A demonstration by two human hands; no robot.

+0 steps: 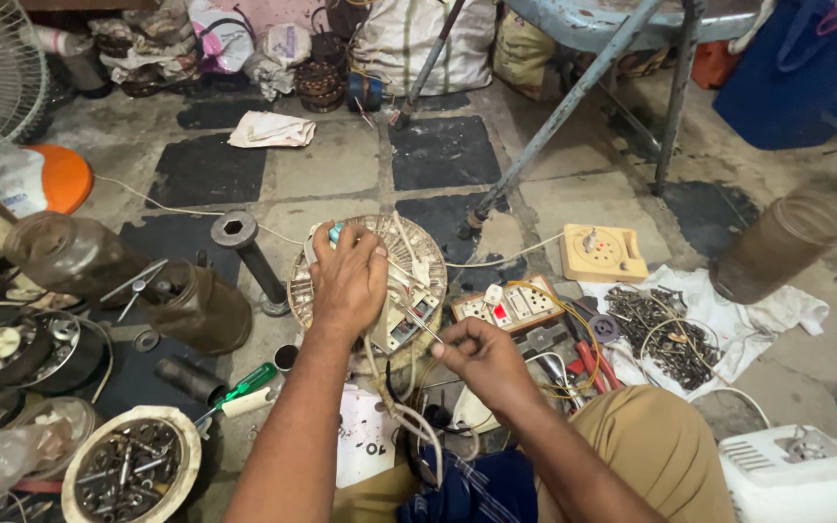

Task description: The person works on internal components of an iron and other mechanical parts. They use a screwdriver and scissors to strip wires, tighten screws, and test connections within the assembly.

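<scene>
Left hand [349, 281] lies palm-down on the round motor housing [409, 254] at frame centre, fingers curled over its 11 o'clock rim (a teal-tipped object under them, unclear). Right hand [481, 358], at 5 o'clock of the housing, pinches a thin wire [425, 324] between thumb and fingertips. Switchboard [511, 305] sits just beside, at 3 o'clock.

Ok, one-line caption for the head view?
Left hand steadies a round wired device on the floor while right hand works its wires.
</scene>
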